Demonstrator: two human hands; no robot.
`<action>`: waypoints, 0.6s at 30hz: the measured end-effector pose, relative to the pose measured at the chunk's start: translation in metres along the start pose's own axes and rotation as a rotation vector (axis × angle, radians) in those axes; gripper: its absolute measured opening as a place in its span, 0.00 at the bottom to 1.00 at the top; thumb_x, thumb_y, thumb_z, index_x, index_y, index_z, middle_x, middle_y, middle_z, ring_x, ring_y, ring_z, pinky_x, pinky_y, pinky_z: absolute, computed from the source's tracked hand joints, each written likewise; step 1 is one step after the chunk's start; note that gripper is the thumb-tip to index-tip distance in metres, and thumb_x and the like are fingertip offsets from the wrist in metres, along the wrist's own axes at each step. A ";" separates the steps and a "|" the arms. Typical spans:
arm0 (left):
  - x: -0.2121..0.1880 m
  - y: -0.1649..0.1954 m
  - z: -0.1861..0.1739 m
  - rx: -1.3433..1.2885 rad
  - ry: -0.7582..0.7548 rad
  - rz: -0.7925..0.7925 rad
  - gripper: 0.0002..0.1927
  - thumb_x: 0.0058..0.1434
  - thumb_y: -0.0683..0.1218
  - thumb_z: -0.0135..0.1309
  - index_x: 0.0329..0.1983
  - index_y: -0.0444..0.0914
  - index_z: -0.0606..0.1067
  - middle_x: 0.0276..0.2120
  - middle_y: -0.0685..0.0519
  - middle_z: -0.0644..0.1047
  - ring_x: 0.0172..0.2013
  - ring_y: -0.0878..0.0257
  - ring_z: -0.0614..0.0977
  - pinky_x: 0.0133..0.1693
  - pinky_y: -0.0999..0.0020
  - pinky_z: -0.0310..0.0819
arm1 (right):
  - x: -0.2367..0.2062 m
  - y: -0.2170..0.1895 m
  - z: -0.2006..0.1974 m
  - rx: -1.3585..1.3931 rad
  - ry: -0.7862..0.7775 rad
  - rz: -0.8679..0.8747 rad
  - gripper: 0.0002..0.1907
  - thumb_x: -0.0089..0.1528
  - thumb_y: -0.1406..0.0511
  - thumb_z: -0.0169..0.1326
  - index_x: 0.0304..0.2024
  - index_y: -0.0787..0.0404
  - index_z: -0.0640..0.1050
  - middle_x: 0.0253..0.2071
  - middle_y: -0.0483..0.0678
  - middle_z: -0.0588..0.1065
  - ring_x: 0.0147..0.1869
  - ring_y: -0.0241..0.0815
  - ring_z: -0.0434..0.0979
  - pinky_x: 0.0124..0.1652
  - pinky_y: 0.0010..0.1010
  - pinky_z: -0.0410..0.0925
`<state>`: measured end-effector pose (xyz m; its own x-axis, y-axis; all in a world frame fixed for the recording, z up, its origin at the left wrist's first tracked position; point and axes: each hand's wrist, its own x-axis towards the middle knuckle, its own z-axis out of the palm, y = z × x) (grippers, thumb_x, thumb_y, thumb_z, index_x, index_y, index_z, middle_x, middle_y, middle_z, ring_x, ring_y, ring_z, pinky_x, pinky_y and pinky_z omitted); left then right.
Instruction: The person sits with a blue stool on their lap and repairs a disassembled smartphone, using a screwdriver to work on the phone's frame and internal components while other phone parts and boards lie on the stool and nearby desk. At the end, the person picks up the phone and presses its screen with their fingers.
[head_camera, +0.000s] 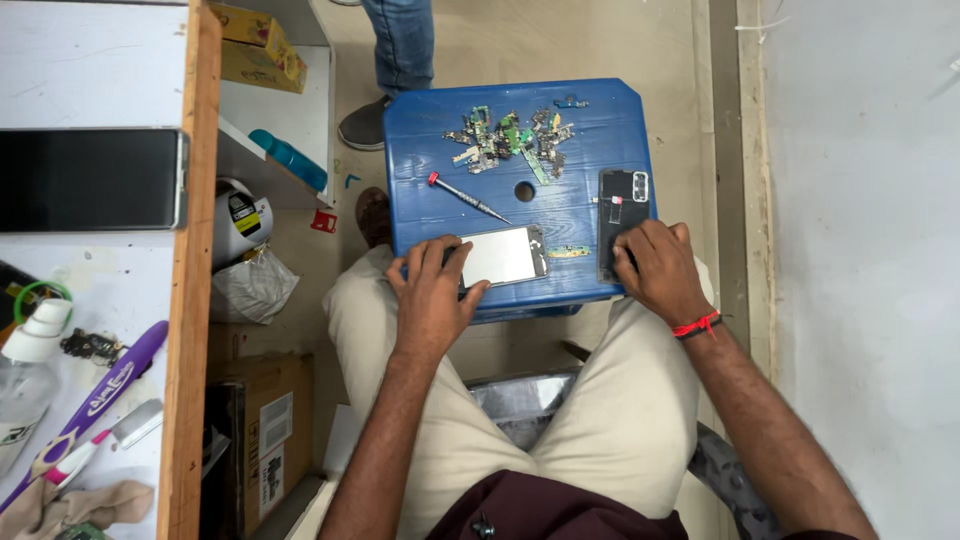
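My left hand (432, 290) grips the near left end of an opened phone body (503, 256) with a pale metal inside, lying on a blue plastic stool (425, 150). Over at the stool's right edge, my right hand (657, 268) presses on the near end of a black phone back cover (622, 203). A red thread band circles my right wrist. Between the two phone parts lies a small green circuit strip (568, 251). A screwdriver (468, 197) with a red cap rests just beyond the phone body. A heap of small circuit boards (510, 138) sits at the stool's far side.
Another person's jeans leg and shoe (372, 118) stand behind the stool. A workbench at left carries a dark phone (90, 179), a purple-handled tool (100, 395) and a bottle (28, 370). Under it are a cardboard box (265, 425), a white jar (240, 215) and a blue bottle (290, 160).
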<state>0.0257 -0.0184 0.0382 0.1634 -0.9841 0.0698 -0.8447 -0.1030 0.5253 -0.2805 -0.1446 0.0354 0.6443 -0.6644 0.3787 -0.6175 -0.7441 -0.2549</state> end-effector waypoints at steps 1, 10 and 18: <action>0.000 0.001 0.000 0.001 0.000 0.005 0.31 0.52 0.52 0.69 0.58 0.39 0.77 0.57 0.54 0.71 0.61 0.57 0.67 0.62 0.46 0.48 | 0.000 -0.001 -0.002 0.004 0.003 0.000 0.05 0.60 0.69 0.60 0.37 0.58 0.76 0.36 0.45 0.72 0.37 0.45 0.71 0.44 0.40 0.57; 0.000 -0.004 0.001 -0.042 0.004 0.007 0.31 0.53 0.52 0.69 0.59 0.40 0.76 0.58 0.53 0.71 0.62 0.56 0.67 0.63 0.47 0.49 | 0.016 -0.044 0.005 0.136 0.019 -0.083 0.08 0.59 0.68 0.63 0.41 0.57 0.81 0.39 0.46 0.76 0.45 0.44 0.76 0.45 0.38 0.61; 0.003 -0.017 0.000 -0.142 -0.050 -0.018 0.50 0.37 0.57 0.74 0.64 0.40 0.69 0.62 0.51 0.68 0.64 0.54 0.64 0.61 0.41 0.50 | 0.044 -0.072 0.014 -0.004 -0.265 -0.173 0.05 0.59 0.64 0.60 0.36 0.57 0.80 0.36 0.45 0.77 0.45 0.43 0.77 0.46 0.41 0.62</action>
<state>0.0410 -0.0196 0.0297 0.1494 -0.9886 0.0185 -0.7604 -0.1029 0.6412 -0.2012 -0.1216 0.0580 0.8349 -0.5233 0.1705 -0.4899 -0.8478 -0.2029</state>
